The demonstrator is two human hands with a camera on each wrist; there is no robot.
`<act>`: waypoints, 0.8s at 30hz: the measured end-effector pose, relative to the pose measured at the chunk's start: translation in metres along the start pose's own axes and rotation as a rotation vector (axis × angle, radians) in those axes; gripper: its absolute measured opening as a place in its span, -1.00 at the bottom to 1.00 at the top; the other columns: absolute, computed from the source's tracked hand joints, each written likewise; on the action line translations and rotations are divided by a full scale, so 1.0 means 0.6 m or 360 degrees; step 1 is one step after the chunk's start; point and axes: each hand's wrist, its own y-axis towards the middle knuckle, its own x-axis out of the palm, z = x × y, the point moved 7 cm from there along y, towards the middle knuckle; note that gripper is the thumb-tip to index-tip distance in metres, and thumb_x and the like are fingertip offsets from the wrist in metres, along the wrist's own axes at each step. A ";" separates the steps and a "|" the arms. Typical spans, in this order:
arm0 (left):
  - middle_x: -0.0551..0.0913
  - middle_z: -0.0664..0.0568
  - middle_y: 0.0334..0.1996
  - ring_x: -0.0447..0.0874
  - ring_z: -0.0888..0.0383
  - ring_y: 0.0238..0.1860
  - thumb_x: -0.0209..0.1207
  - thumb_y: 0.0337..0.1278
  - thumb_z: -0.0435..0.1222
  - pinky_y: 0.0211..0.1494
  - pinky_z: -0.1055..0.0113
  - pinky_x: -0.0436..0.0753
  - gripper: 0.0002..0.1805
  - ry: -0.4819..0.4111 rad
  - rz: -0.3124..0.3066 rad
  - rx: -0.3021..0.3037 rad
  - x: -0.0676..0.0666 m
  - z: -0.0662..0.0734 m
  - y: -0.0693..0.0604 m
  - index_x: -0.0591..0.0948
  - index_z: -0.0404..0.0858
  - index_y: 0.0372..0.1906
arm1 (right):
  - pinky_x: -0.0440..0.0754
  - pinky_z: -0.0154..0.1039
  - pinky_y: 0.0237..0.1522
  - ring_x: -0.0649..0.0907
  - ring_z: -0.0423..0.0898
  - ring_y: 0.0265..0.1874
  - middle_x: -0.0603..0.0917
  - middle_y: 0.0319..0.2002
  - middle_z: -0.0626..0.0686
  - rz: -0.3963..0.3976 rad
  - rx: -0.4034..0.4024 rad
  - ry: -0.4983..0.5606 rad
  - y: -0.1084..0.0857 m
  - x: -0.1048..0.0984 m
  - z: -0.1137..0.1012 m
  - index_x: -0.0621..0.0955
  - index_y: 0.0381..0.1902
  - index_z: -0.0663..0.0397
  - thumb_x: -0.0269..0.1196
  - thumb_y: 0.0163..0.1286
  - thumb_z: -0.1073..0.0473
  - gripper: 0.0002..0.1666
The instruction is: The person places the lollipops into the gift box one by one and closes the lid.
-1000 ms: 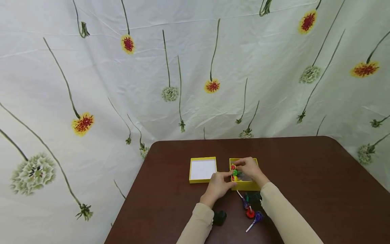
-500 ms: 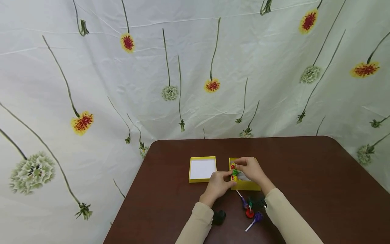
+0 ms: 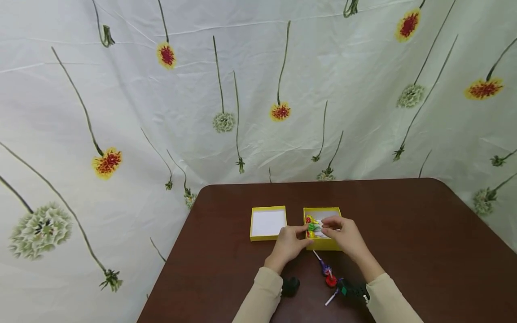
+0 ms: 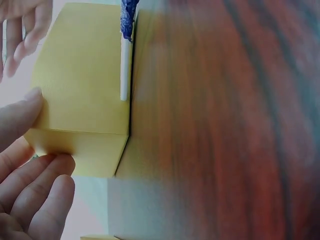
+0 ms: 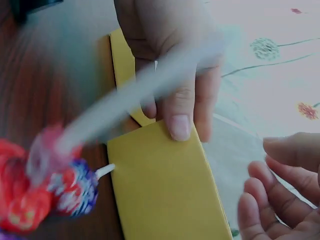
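Observation:
In the head view, my left hand (image 3: pixel 287 244) grips the near left corner of an uncovered yellow box (image 3: pixel 323 245). Its thumb lies on the front wall, as the left wrist view also shows, and its fingers bend round the side. Wrapped lollipops (image 3: pixel 313 227), red, green and yellow, lie inside with their white sticks to the right. Over these sticks hovers my right hand (image 3: pixel 343 231), thumb and fingers loosely bent and apart. Nothing shows between its fingertips in the right wrist view, though whether they touch a stick is unclear.
A yellow lid (image 3: pixel 268 223), white inside, lies left of the box. In front of the box are a purple lollipop (image 3: pixel 326 269), a red lollipop (image 3: pixel 331 281) and another's white stick (image 3: pixel 332 297), partly behind my dark right wrist camera (image 3: pixel 353 289). A flowered cloth (image 3: pixel 258 89) hangs behind the table.
My right hand has drawn back to the right from the lollipop heads toward their sticks, so more of the box's inside shows. The left hand has stayed on the corner.

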 end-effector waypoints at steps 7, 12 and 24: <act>0.69 -0.07 0.16 0.66 -0.03 0.20 0.43 0.10 -0.18 0.20 0.08 0.65 -0.46 -0.0018 -0.0003 0.0002 -0.001 0.005 -0.001 0.65 -0.22 0.21 | 0.63 -0.40 -0.31 0.61 -0.14 -0.34 0.73 -0.27 0.12 -0.0017 0.0171 0.0142 -0.032 -0.009 0.027 0.66 -0.10 0.44 0.34 0.31 0.38 -0.76; 0.68 -0.05 0.18 0.64 -0.01 0.22 0.42 0.13 -0.16 0.21 0.10 0.65 -0.46 -0.0017 -0.0009 -0.0033 0.001 0.002 -0.003 0.64 -0.20 0.23 | 0.63 -0.38 -0.34 0.61 -0.15 -0.38 0.73 -0.31 0.12 -0.0052 0.0167 0.0166 -0.046 -0.008 0.036 0.67 -0.19 0.44 0.36 0.28 0.38 -0.81; 0.68 -0.03 0.18 0.64 -0.02 0.21 0.42 0.13 -0.15 0.19 0.11 0.67 -0.47 -0.0036 -0.0007 -0.0045 0.001 0.004 -0.002 0.65 -0.19 0.22 | 0.62 -0.33 -0.35 0.63 -0.15 -0.37 0.70 -0.36 0.08 -0.0398 0.0140 0.0090 -0.071 0.029 0.071 0.65 -0.19 0.47 0.46 0.17 0.30 -0.66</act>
